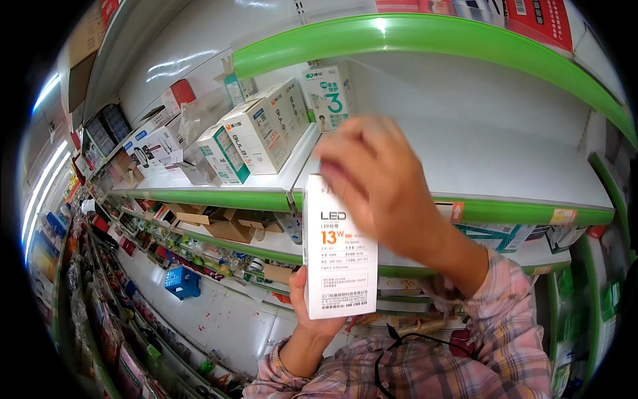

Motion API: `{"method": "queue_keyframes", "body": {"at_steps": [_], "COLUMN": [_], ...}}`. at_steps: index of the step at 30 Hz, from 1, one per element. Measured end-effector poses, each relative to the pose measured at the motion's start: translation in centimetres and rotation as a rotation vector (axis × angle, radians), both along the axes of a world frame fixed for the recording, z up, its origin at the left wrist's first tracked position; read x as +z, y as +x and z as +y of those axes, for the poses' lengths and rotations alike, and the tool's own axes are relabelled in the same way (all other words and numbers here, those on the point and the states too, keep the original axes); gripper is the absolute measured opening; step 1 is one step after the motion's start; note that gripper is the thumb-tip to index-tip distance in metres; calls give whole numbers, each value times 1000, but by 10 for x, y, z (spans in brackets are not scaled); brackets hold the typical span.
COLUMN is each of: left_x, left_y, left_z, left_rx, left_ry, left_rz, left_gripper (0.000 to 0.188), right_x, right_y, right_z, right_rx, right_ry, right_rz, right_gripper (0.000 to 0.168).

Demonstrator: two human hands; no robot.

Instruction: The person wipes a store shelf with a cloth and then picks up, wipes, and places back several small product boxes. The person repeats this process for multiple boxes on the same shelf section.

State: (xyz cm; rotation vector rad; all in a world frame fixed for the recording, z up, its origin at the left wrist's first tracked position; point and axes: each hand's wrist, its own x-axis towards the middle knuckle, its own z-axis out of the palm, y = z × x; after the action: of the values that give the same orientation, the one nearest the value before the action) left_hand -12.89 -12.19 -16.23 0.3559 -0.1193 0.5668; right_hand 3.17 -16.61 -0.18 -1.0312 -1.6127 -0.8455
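A tall white cardboard LED bulb box [341, 279] stands upright in front of me, with orange and black print on its face. My left hand [319, 319] holds it from below and behind, the thumb along its left edge. Over the box's upper right part is my right hand [374, 184], blurred, with its fingers curled at the top of the box. Whether those fingers grip anything cannot be told. Behind, on the shelf, stand white bulb boxes [256, 137], a white and green box [224, 154] and another green-printed box [326, 97].
A white shelf board with a green front edge [498, 207] runs behind my hands, with another green edge [398, 32] above. Open brown cartons [224, 224] lie on the shelf below. A blue plastic stool [182, 283] stands on the tiled aisle floor.
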Motion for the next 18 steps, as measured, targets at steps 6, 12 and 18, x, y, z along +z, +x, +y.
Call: {"method": "queue_keyframes", "body": {"at_steps": [6,12,18], "left_x": [-52,-8,-6], "left_y": [-17,-23,-34], "left_z": [36,6,5], "left_rx": [-213,-290,-348], "left_ry": [-138,-162,51], "left_rz": [-148,-213,12], "left_gripper": [71,79,83], "right_x": [16,12,-3], "right_y": [16,-10,-8], "right_z": [-5,-32,-29], "right_rx": [621,738,544], "right_ry": [-400,-489,-950], "right_rz": [970,305,528], "right_gripper": [20,16,17]}}
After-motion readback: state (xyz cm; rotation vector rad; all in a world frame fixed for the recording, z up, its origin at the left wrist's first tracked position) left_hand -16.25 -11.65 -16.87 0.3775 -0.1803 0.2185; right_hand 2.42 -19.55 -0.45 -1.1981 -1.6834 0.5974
